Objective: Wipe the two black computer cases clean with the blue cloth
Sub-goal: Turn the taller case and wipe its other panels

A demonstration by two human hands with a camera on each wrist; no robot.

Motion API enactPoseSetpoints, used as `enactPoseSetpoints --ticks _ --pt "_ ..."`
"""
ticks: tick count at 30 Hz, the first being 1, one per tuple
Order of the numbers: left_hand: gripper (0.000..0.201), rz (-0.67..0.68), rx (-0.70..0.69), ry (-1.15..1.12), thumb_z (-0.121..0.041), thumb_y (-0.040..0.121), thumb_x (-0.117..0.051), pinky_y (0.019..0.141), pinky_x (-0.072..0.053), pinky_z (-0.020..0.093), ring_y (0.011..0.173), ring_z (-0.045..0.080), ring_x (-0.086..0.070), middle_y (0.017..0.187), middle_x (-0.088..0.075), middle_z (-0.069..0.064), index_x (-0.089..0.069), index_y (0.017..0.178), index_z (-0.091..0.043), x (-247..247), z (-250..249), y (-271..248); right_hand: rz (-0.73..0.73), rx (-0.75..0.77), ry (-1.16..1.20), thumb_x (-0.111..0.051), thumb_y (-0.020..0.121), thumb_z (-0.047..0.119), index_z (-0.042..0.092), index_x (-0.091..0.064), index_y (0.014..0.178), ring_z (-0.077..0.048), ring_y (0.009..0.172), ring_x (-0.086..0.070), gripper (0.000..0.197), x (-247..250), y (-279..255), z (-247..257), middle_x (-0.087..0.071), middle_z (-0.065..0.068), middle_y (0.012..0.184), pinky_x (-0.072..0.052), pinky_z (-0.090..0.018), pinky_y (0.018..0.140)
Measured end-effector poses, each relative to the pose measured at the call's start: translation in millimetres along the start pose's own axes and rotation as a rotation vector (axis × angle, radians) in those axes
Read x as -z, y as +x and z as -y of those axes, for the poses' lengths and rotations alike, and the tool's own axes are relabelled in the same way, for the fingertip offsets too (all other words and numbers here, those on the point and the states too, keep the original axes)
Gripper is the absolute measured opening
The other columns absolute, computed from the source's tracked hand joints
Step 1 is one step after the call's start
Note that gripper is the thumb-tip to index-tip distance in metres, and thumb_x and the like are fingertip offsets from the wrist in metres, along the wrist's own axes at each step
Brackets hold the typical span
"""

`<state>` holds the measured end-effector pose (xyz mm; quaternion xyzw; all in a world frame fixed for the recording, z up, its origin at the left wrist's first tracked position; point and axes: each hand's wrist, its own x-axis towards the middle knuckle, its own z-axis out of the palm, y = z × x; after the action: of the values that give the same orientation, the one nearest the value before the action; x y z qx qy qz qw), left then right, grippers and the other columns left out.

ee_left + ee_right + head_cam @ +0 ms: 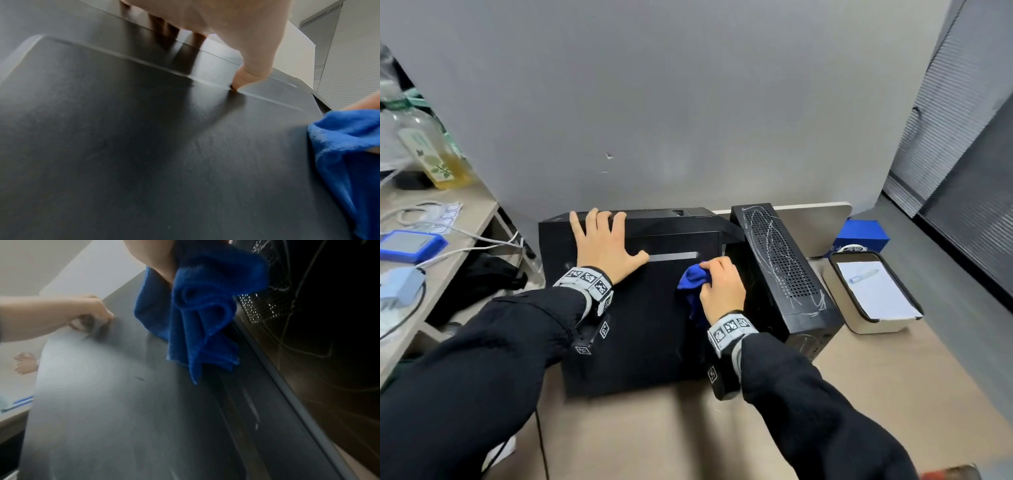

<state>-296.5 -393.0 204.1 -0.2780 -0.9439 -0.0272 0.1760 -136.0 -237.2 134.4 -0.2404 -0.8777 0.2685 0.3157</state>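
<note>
A large black computer case (pixel 640 325) lies flat on the table, its broad side panel (pixel 144 146) facing up. My left hand (pixel 602 246) rests flat on its far part, fingers spread, thumb (pixel 251 76) touching the panel's ridge. My right hand (pixel 720 284) grips the bunched blue cloth (pixel 693 279) over the panel's right edge; folds of the cloth (pixel 205 313) hang down toward the surface. A second, slimmer black case (pixel 780 267) stands right beside it, its perforated top marked with white scribbles (pixel 287 296).
A white bin with a black rim (pixel 873 294) holding paper stands right of the slim case, a blue box (pixel 866 236) behind it. On the left shelf (pixel 465 219) lie cables, a blue device (pixel 410 245) and a bottle (pixel 431 150). A grey partition (pixel 688 102) rises behind.
</note>
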Motion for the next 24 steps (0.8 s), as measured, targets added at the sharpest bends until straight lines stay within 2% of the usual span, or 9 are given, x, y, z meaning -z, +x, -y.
enactPoseSetpoints --ticks 4,8,10,12,14,16,18,21,24 --pt "0.087 0.012 0.017 -0.017 -0.068 0.066 -0.056 0.114 -0.001 0.063 0.139 0.035 -0.024 0.136 -0.044 0.012 -0.042 0.135 -0.017 -0.2 -1.4 0.5 -0.008 0.060 -0.085 -0.042 0.066 0.008 0.016 -0.064 0.092 -0.019 0.083 -0.047 0.035 -23.6 -46.1 -24.5 -0.050 0.003 0.099 -0.042 -0.026 0.061" --pt "0.082 0.008 0.073 -0.044 -0.062 0.068 -0.056 0.114 -0.001 0.065 0.140 0.038 -0.018 0.136 -0.041 0.013 -0.041 0.134 -0.015 0.7 -12.0 -0.8 0.238 -0.016 -0.178 -0.063 0.055 0.003 0.018 -0.061 0.085 -0.024 0.075 -0.057 0.034 -32.0 -108.8 -53.9 -0.045 0.003 0.093 -0.045 -0.027 0.046" --pt "0.080 -0.018 0.069 -0.052 -0.058 0.068 -0.055 0.112 -0.001 0.067 0.140 0.041 -0.016 0.137 -0.040 0.014 -0.040 0.134 -0.016 0.0 -16.0 -5.5 0.315 -0.051 -0.174 -0.063 0.055 0.000 0.018 -0.061 0.086 -0.027 0.078 -0.059 0.035 -25.7 -112.6 -55.0 -0.049 0.000 0.093 -0.047 -0.030 0.050" --pt "0.081 -0.023 0.064 -0.056 -0.056 0.067 -0.055 0.110 -0.002 0.070 0.141 0.043 -0.012 0.139 -0.038 0.016 -0.038 0.137 -0.019 -0.3 -17.1 -10.0 0.284 -0.052 -0.120 -0.056 0.063 0.001 0.017 -0.062 0.089 -0.027 0.087 -0.059 0.031 -15.1 -94.2 -49.2 -0.054 -0.002 0.097 -0.049 -0.034 0.061" --pt "0.081 -0.024 0.066 -0.061 -0.056 0.068 -0.054 0.110 -0.002 0.071 0.142 0.044 -0.009 0.141 -0.036 0.016 -0.036 0.139 -0.020 -0.2 -18.3 -11.5 0.159 -0.037 -0.023 -0.052 0.066 -0.001 0.016 -0.063 0.093 -0.027 0.093 -0.058 0.033 -0.8 -65.3 -36.2 -0.056 -0.003 0.101 -0.051 -0.036 0.069" --pt "0.081 -0.019 0.073 -0.064 -0.056 0.068 -0.054 0.109 -0.003 0.071 0.143 0.044 -0.009 0.141 -0.036 0.017 -0.037 0.138 -0.019 0.6 -20.0 -12.6 0.035 -0.029 0.041 -0.053 0.067 -0.006 0.015 -0.064 0.095 -0.026 0.094 -0.058 0.036 9.2 -32.9 -22.3 -0.057 -0.003 0.103 -0.051 -0.035 0.071" --pt "0.081 -0.019 0.069 -0.063 -0.055 0.068 -0.053 0.109 -0.003 0.072 0.143 0.044 -0.008 0.142 -0.035 0.017 -0.036 0.138 -0.019 1.0 -19.3 -15.7 -0.010 0.012 0.053 -0.053 0.068 -0.009 0.013 -0.065 0.096 -0.025 0.093 -0.057 0.038 9.1 -14.3 -12.5 -0.057 -0.003 0.104 -0.050 -0.034 0.069" --pt "0.082 -0.024 0.051 -0.056 -0.054 0.068 -0.054 0.110 -0.004 0.071 0.144 0.043 -0.005 0.146 -0.031 0.017 -0.035 0.139 -0.016 0.7 -18.9 -19.3 0.020 0.043 -0.019 -0.057 0.067 -0.007 0.012 -0.063 0.094 -0.027 0.090 -0.056 0.034 -8.0 -31.5 -20.0 -0.055 -0.005 0.103 -0.050 -0.033 0.059" --pt "0.083 -0.038 0.064 -0.072 -0.054 0.068 -0.054 0.110 -0.004 0.071 0.145 0.043 -0.004 0.147 -0.031 0.017 -0.035 0.138 -0.014 0.2 -21.8 -20.0 0.223 0.006 -0.156 -0.061 0.058 -0.002 0.014 -0.058 0.092 -0.029 0.086 -0.056 0.037 -25.5 -95.1 -50.6 -0.052 -0.006 0.101 -0.049 -0.034 0.053"
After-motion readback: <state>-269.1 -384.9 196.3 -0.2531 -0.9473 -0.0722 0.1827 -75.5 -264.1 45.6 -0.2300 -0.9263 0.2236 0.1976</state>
